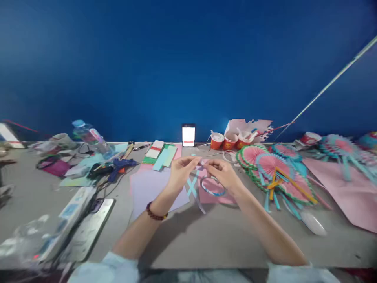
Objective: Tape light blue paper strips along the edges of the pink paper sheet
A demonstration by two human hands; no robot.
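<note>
Over the middle of the table, my left hand (185,168) pinches one side of a small lavender paper strip (202,164). My right hand (220,171) has its fingertips closed on the other side of it, close to my left thumb. Just below my right hand is a thin ring (215,193) with a blue-and-white rim, perhaps a tape roll; I cannot tell whether it is held or lying down. Crossed light-blue paper strips (193,185) lie beneath my hands on pink paper (207,194). A lavender sheet (153,188) lies under my left forearm.
Pleated paper fans (273,167) spread to the right, near a white spoon (313,223) and pink sheets (347,196). Red paper cups (231,141) and an upright lit phone (188,135) stand at the back. Leftward are a bottle (92,135), a power strip (69,220) and another phone (91,228).
</note>
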